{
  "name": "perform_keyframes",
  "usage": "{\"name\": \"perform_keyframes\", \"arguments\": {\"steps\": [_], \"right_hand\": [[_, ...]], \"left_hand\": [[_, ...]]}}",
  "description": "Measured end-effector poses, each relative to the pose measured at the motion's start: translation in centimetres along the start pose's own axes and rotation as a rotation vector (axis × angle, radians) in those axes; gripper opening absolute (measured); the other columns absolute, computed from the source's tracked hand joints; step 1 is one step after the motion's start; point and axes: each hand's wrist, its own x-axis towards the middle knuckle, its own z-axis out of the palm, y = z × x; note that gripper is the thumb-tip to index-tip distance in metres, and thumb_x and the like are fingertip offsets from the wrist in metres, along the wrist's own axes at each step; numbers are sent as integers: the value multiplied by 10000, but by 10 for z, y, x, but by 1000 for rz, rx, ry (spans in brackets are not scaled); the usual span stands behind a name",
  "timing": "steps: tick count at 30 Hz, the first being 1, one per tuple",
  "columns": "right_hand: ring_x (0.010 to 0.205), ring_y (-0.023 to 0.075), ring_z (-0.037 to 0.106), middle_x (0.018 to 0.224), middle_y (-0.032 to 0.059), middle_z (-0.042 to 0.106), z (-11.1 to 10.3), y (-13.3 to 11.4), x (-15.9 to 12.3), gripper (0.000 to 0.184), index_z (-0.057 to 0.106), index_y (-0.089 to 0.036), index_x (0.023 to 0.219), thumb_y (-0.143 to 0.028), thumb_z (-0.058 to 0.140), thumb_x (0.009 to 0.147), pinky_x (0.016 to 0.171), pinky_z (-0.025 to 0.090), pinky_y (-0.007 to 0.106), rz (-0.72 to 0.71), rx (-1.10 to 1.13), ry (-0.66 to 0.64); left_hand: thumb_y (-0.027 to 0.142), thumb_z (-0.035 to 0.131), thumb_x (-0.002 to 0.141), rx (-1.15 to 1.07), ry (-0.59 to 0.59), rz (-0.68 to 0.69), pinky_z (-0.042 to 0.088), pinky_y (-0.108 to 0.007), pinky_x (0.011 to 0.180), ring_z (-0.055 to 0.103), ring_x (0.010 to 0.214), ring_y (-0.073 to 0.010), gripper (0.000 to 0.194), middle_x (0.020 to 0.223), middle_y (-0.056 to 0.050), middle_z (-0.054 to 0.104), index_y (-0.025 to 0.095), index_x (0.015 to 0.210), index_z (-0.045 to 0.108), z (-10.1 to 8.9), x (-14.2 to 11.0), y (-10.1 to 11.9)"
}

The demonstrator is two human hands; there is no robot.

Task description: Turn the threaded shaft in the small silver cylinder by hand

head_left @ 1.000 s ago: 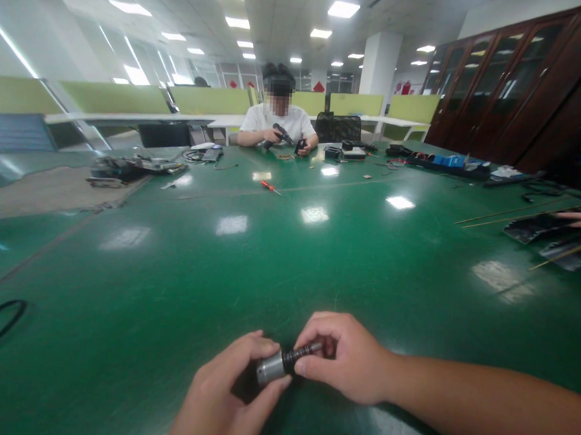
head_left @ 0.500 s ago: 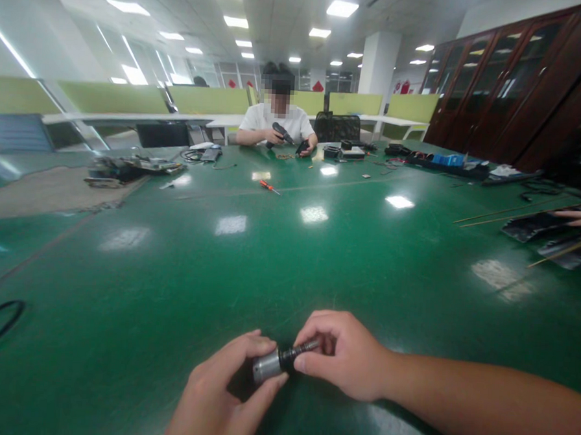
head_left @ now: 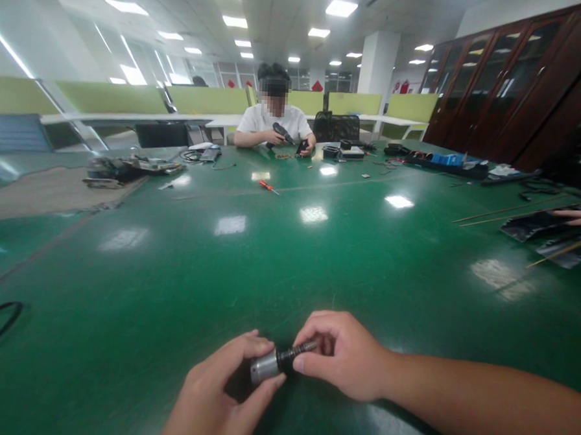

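Note:
A small silver cylindrical motor (head_left: 264, 367) with a black collar and a thin ridged shaft lies tilted between my hands, low over the green table (head_left: 209, 284). My left hand (head_left: 230, 389) grips its silver body, thumb below and fingers above. At the other end my right hand (head_left: 344, 356) pinches the dark ridged shaft (head_left: 303, 350) between thumb and curled fingers. Parts of the shaft and the fingertips are hidden behind my right hand.
An orange screwdriver (head_left: 269, 187) lies further off. Across the table a person (head_left: 276, 122) holds a power drill (head_left: 282, 133). Electronic parts (head_left: 127, 168) sit at left, a black cable (head_left: 2, 326) nearer. Thin rods (head_left: 510, 209) and another person's hand (head_left: 580, 217) are at right.
Both hands keep their hold on the motor and its shaft, with hardly any movement. The view has shifted very slightly, and the person opposite has leaned a little.

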Motion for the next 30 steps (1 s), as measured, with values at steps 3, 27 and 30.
{"name": "perform_keyframes", "arguments": {"steps": [3, 27, 30], "right_hand": [[577, 96, 502, 725, -14, 589, 0, 0, 0, 139, 772, -144, 837, -254, 798, 757, 536, 352, 226, 6, 0, -3], [577, 94, 487, 714, -17, 598, 0, -2, 0, 118, 766, -164, 822, -252, 801, 751, 533, 361, 220, -1, -14, 1], [576, 94, 490, 714, -17, 592, 0, -2, 0, 122, 765, -156, 824, -249, 798, 752, 533, 358, 223, -3, -16, 0]], "left_hand": [[376, 705, 878, -9, -1, -1, 647, -296, 846, 785, 911, -206, 178, 932, 21, 796, 286, 1028, 674, 0, -2, 0], [362, 719, 869, -2, -4, -7, 656, -298, 819, 786, 918, -226, 192, 935, 4, 801, 276, 1036, 682, -2, -1, -3], [374, 717, 876, 5, -14, -5, 653, -295, 828, 784, 930, -220, 196, 946, 8, 800, 279, 1044, 679, -3, 0, -3]]}}
